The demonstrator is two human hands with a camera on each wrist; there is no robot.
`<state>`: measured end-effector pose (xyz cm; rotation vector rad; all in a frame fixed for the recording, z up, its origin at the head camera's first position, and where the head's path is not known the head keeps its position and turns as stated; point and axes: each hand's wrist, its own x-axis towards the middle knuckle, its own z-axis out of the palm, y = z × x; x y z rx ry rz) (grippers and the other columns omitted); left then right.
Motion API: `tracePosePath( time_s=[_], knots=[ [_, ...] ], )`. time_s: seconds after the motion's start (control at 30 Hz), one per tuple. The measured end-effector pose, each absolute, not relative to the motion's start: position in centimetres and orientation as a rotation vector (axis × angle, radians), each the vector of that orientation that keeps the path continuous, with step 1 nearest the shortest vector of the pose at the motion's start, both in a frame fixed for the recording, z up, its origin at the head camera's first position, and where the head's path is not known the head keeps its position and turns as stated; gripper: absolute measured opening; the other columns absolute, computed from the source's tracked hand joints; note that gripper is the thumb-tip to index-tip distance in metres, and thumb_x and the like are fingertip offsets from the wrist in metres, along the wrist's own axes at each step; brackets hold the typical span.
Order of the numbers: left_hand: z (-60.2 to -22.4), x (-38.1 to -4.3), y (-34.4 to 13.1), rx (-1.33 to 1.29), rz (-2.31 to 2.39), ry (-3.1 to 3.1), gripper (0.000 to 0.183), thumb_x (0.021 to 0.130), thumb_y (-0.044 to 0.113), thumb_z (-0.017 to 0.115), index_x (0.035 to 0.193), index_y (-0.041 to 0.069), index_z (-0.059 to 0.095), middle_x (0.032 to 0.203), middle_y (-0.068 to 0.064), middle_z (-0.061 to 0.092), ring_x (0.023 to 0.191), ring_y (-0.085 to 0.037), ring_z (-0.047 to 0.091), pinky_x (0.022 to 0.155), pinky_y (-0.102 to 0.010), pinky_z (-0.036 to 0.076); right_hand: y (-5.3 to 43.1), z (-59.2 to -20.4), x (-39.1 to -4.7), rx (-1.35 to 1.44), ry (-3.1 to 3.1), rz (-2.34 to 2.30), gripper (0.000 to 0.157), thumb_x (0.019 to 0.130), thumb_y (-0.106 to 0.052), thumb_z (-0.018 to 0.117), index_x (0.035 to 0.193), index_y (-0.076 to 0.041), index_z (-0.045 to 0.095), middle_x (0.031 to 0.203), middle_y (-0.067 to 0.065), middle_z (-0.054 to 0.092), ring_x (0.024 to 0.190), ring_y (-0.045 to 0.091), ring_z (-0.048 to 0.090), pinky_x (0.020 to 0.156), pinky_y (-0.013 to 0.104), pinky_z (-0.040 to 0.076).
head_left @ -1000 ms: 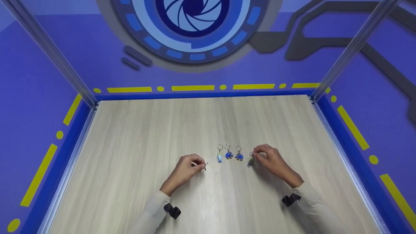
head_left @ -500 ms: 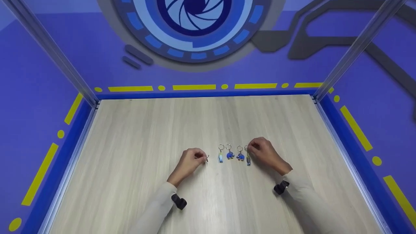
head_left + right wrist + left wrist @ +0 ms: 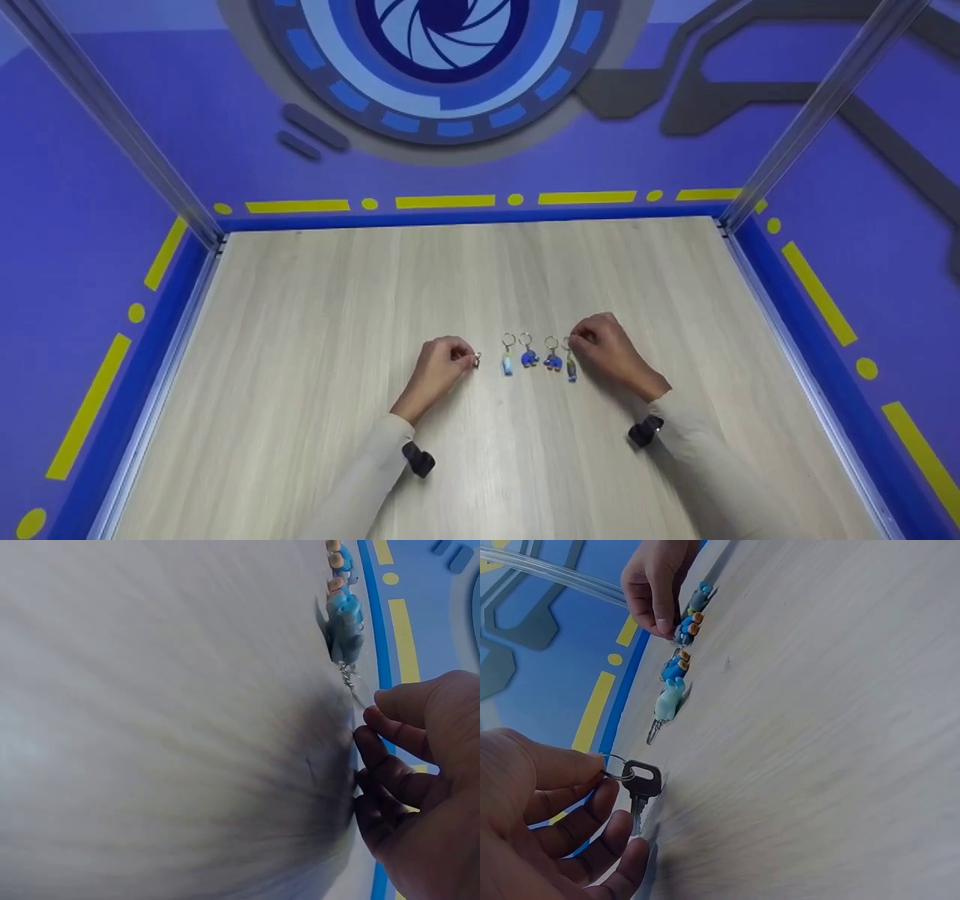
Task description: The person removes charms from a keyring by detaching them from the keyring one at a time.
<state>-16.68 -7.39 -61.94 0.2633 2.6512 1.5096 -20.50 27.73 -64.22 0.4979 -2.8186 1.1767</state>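
Note:
In the left wrist view, my left hand pinches a split ring from which a dark-headed key hangs just over the table. My right hand pinches the ring of the rightmost keychain, a grey-blue figure lying on the wood. To its left two blue elephant keychains, one and another, lie side by side with their rings pointing away from me. A pale blue keychain ends the row, nearest my left hand.
The light wooden table is bounded by a blue back wall and side walls with yellow dashes. Metal posts rise at the rear corners. Both wrists carry black cameras, the left camera and the right camera.
My right hand has moved left, bringing its keychain beside the right elephant and laying it down. My left hand has shifted slightly forward with the key.

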Motion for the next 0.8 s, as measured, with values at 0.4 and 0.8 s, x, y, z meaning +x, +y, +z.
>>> tracePosePath(
  time_s=[0.4,0.8],
  knots=[
    [-61.2,-16.2,-8.6,0.228,1.466,2.801,0.017,0.103,0.009,0.076,0.117,-0.001,0.078,0.111,-0.012,0.075,0.102,-0.026,0.069,0.09,-0.041,0.057,27.3,-62.5,-19.8,0.555,-2.798,1.157,0.009,0.102,-0.004,0.076,0.109,0.002,0.076,0.109,0.014,0.074,0.113,0.035,0.063,0.1,0.055,0.05],
    [-56.4,-16.7,-9.3,0.367,0.97,3.086,0.094,0.102,0.055,0.074,0.173,0.01,0.033,0.18,-0.026,0.021,0.166,-0.053,0.007,0.124,-0.079,0.02,24.9,-56.8,-18.9,0.741,-2.757,0.67,0.061,0.104,-0.032,0.079,0.15,0.004,0.06,0.154,0.029,0.058,0.154,0.054,0.04,0.121,0.076,0.03]
  ],
)
